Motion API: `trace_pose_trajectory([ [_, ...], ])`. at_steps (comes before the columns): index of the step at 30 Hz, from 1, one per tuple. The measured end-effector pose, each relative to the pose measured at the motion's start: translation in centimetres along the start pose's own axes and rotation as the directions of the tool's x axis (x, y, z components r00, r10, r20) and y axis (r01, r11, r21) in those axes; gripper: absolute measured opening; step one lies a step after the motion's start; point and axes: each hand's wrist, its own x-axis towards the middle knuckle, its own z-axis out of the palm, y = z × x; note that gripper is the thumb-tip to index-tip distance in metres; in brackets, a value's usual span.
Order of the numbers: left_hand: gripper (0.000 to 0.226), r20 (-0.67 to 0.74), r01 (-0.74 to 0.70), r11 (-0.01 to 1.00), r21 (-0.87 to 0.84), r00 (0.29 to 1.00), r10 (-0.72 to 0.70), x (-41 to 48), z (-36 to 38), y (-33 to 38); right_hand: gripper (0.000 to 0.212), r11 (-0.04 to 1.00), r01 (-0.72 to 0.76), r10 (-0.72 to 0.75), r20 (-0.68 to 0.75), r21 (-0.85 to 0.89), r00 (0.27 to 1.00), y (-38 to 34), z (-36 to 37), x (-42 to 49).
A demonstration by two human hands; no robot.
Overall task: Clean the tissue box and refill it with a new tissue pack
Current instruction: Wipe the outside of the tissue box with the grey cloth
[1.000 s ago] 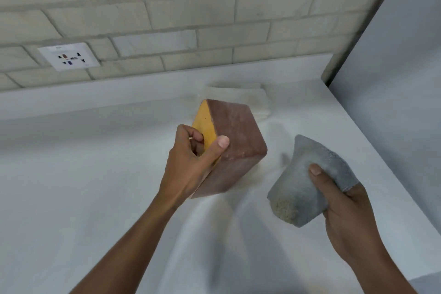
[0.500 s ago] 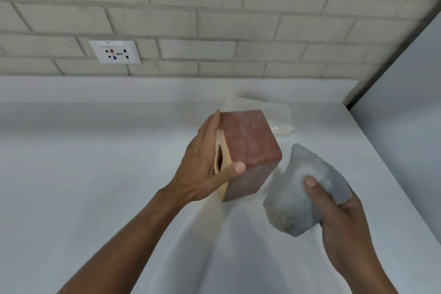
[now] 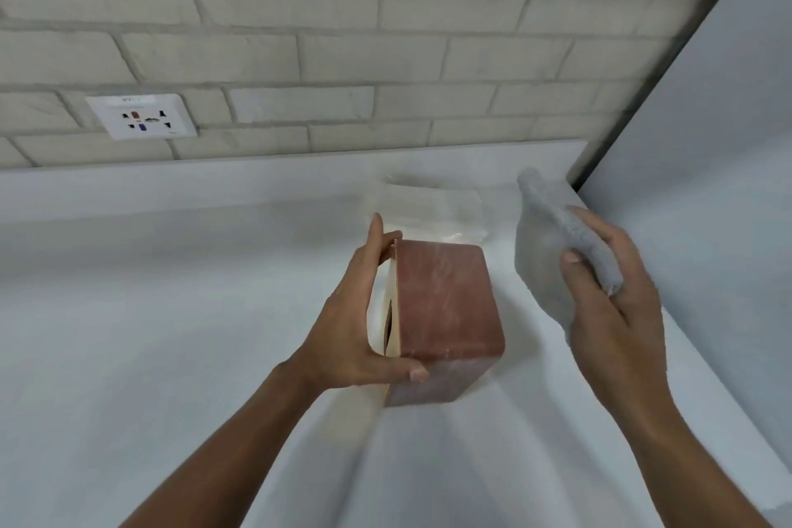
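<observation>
The left hand (image 3: 355, 326) has its grip clamped on a reddish-brown, smooth-sided cubic tissue box (image 3: 445, 304), held above the white cloth-covered bench (image 3: 150, 334). The right hand (image 3: 608, 304) grips a fluffy grey cloth (image 3: 553, 236) just beside the box, apart from it. A clear plastic tissue pack (image 3: 433, 206) lies behind on the bench.

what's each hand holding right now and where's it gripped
Left hand clasps the reddish-brown cube tissue box across its cream slotted face; right hand bunches the grey cloth at its middle.
</observation>
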Motion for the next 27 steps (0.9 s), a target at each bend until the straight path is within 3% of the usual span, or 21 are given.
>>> trace_pose_trajectory([
  [2,0.154,0.016,-0.006,1.0,0.0,1.0,0.006,0.0,0.7,0.2,0.046,0.984,0.134,-0.109,0.199,-0.118,0.974,-0.4,0.7,0.6],
  [5,0.156,0.033,-0.029,1.0,-0.006,0.999,0.029,0.1,1.1,0.7,0.055,0.859,0.41,-0.137,0.633,-0.307,0.762,0.0,2.2,0.2],
  [7,0.154,0.045,-0.024,1.0,0.01,0.999,0.023,0.2,1.1,0.9,0.058,0.766,0.533,-0.122,0.732,-0.36,0.67,0.7,2.7,-0.5],
  [9,0.155,0.045,-0.008,0.998,0.056,0.999,0.005,0.1,1.0,0.9,0.058,0.777,0.52,-0.114,0.733,-0.355,0.671,0.7,2.8,-0.3],
  [14,0.138,0.01,-0.035,0.99,0.14,0.999,0.034,0.3,1.2,0.5,0.056,0.874,0.297,0.049,0.677,-0.386,0.734,0.1,3.8,3.0],
  [18,0.126,-0.047,-0.139,0.976,0.168,0.988,0.149,0.6,1.6,0.7,0.058,0.792,0.464,-0.031,0.733,-0.397,0.68,-0.6,5.7,2.6],
  [23,0.131,-0.087,-0.099,0.983,0.154,0.99,0.114,0.2,2.2,-0.2,0.048,0.857,0.339,0.057,0.726,-0.388,0.686,-0.6,6.2,4.3],
  [27,0.128,-0.083,-0.08,0.986,0.144,0.992,0.093,-0.1,2.4,-0.3,0.048,0.844,0.409,-0.005,0.757,-0.347,0.653,-0.7,6.7,4.8],
])
